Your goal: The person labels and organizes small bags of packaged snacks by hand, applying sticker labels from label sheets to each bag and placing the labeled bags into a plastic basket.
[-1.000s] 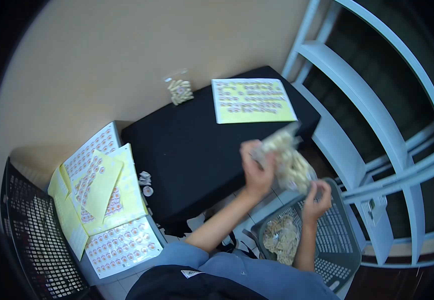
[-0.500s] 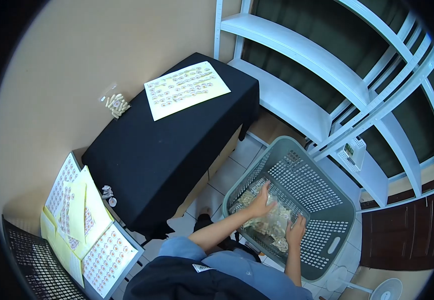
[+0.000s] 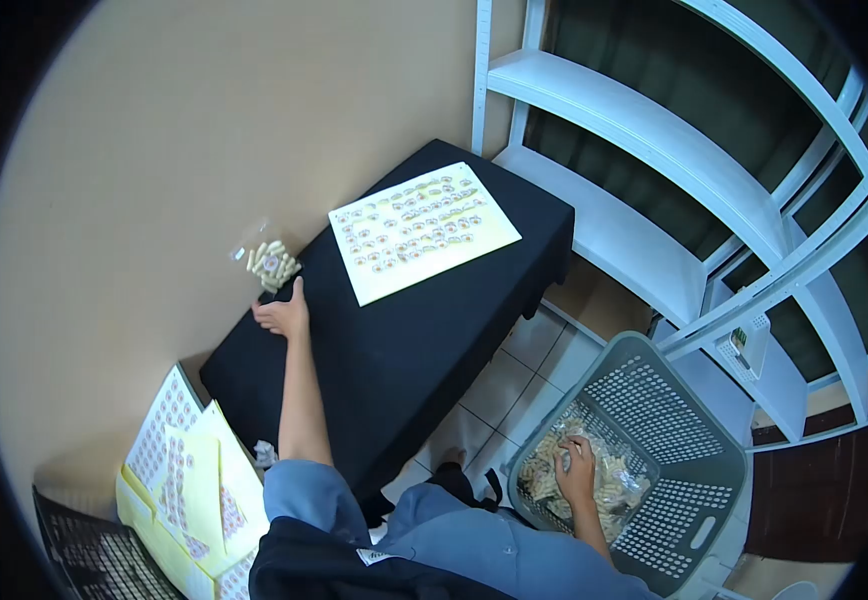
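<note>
My left hand (image 3: pixel 284 312) reaches over the far-left edge of the black-covered table (image 3: pixel 344 350), its thumb and fingers apart and nothing held. Just beyond the fingertips lies a clear bag of pale stick-shaped pieces (image 3: pixel 272 264) with a round label on it, close to the wall. My right hand (image 3: pixel 578 472) is down inside a grey-green plastic basket (image 3: pixel 694 440). Its fingers are bent and spread over clear bags of pale pieces (image 3: pixel 622 485) and touch them; part of the fingertips is hard to make out.
A yellow-white sheet of round stickers (image 3: pixel 424 235) lies on the table. More sticker sheets (image 3: pixel 194 490) are stacked at lower left beside a dark mesh basket (image 3: pixel 94 550). White shelves (image 3: pixel 604 220) with a small white basket (image 3: pixel 744 347) stand at right. Crumpled paper (image 3: pixel 265 454) sits by the table edge.
My left hand has left the basket and swung across to the bag by the wall. My right hand stays in the basket, now over the bags' middle. The view has shifted.
</note>
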The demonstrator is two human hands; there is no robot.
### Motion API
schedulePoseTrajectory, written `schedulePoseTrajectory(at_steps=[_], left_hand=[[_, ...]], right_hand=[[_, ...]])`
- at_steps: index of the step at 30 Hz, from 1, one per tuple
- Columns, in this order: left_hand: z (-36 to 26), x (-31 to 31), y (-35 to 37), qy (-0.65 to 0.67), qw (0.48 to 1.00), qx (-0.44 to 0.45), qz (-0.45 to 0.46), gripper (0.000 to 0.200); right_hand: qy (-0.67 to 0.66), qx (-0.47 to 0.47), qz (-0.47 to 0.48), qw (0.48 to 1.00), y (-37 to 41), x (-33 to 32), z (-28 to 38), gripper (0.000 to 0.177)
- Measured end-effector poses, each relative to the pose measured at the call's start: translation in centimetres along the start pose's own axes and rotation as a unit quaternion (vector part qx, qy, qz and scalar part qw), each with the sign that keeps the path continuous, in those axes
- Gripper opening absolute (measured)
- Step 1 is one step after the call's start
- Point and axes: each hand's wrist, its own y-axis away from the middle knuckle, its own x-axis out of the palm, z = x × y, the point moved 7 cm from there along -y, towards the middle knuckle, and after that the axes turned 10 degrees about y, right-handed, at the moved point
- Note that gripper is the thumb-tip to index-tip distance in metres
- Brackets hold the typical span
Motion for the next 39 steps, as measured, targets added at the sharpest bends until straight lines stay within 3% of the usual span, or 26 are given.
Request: schedulePoseTrajectory(at_steps=[3, 9, 11, 13, 18, 21, 23, 27, 29, 32, 36, 39], left_hand=[[-0.1, 1.6, -3.2, -0.038, 0.999, -0.001, 0.002, 0.112], [1.0, 4.6, -6.0, -0.001, 0.999, 0.012, -0.040, 0.101], [0.3, 4.9, -5.7, 0.045, 0.993, 0.100, -0.044, 0.089], [0.7, 5.9, -5.9, 0.071, 0.990, 0.121, -0.026, 0.085], [-1.0, 5.9, -1.7, 0.191, 0.973, 0.132, -0.014, 0.080], [-7.9, 4.9, 7.2, 0.355, 0.913, 0.144, 0.142, 0.067], [-11.2, 3.9, 14.0, 0.369, 0.890, 0.128, 0.236, 0.065], [-14.8, 0.2, 29.3, 0.479, 0.737, 0.070, 0.471, 0.067], [-14.1, -2.6, 37.0, 0.466, 0.665, 0.025, 0.583, 0.068], [-11.3, -7.6, 47.0, 0.357, 0.598, 0.051, 0.716, 0.072], [-6.0, -11.5, 57.0, 0.233, 0.512, 0.083, 0.823, 0.078], [-3.0, -11.8, 61.6, 0.192, 0.485, 0.111, 0.846, 0.087]], right_hand=[[0.005, 0.029, 0.010, 1.000, -0.3, 1.0, 0.2, 0.017], [0.007, 0.066, -0.010, 0.998, 0.0, 1.1, 0.1, 0.018], [0.028, 0.085, 0.011, 0.996, 0.8, 1.5, 0.0, 0.018], [0.035, 0.120, 0.016, 0.992, 1.4, 1.3, -0.1, 0.018], [-0.005, 0.133, -0.021, 0.991, 2.3, -0.1, 0.2, 0.017], [-0.022, 0.173, -0.038, 0.984, 3.6, -0.8, 0.2, 0.017], [-0.025, 0.167, -0.044, 0.985, 4.8, -1.3, 0.1, 0.017], [-0.039, 0.175, -0.094, 0.979, 8.2, -3.1, -1.0, 0.018], [-0.040, 0.195, -0.124, 0.972, 10.9, -4.5, -1.8, 0.016], [0.002, 0.240, -0.190, 0.952, 16.3, -7.4, -3.3, 0.006], [0.008, 0.287, -0.251, 0.924, 24.7, -9.8, -6.9, 0.007], [0.037, 0.299, -0.278, 0.912, 29.1, -11.7, -8.9, 0.009]])
